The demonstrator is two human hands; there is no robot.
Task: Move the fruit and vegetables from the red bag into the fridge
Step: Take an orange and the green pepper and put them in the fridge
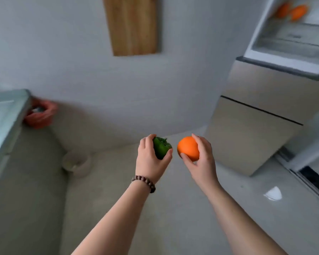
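Note:
My left hand grips a green pepper, held out in front of me above the floor. Beside it my right hand grips an orange. The red bag sits on the floor at the left, against the wall and partly hidden behind a counter. The fridge stands at the right with its upper compartment open; two orange fruits lie on a shelf inside.
A pale counter runs along the left edge. A small white bin stands on the floor near the wall corner. A wooden board hangs on the wall. The open fridge door juts out at the far right.

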